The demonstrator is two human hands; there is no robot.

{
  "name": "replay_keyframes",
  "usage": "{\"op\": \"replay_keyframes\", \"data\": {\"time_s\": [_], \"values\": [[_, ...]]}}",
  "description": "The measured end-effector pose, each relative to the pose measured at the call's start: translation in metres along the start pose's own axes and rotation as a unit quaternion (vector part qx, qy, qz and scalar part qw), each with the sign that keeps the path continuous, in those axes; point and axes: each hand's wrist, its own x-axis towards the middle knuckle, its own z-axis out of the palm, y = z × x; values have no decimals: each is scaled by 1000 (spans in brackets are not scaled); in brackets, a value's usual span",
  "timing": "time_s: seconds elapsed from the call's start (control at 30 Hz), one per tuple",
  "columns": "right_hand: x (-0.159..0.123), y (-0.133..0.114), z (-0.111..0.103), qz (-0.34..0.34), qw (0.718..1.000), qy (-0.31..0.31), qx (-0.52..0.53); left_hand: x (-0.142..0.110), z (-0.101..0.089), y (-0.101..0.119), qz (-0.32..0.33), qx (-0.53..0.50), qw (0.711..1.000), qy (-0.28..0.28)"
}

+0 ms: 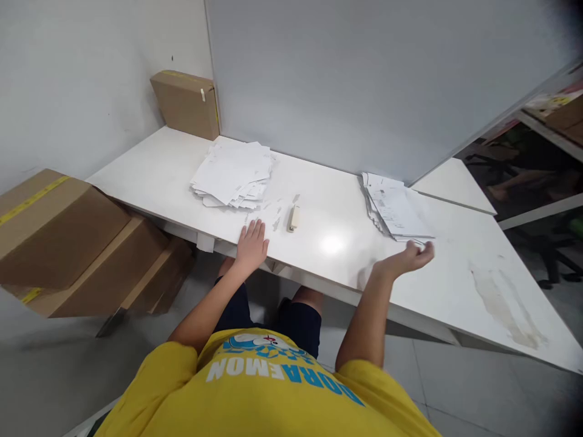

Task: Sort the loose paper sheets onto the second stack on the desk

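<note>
My left hand [253,246] lies flat near the front edge of the white table, fingers stretched out, holding nothing. Just right of it a small cream stapler [294,218] rests on the tabletop. Behind my left hand is an untidy pile of white paper sheets [234,173], spread at differing angles. My right hand [405,258] is at the near edge of a second stack of printed sheets [396,206]. Its fingers are loosely curled, with a gap between thumb and fingers. Slight blur hides whether the fingertips touch the lowest sheets.
A cardboard box [186,103] stands in the back left corner of the table [328,188]. More cardboard boxes [82,243] are stacked beside its left end. A grey partition [364,79] rises behind. A brownish stain [505,303] marks the right end.
</note>
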Motion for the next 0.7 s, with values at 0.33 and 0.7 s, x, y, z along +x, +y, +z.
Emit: {"op": "replay_keyframes", "data": {"time_s": [0.33, 0.7], "values": [[-188, -71, 0, -77, 933, -332, 117, -2, -52, -92, 52, 96, 993, 47], [-191, -66, -12, 108, 916, -323, 211, 52, -89, -149, 115, 53, 975, 181]]}}
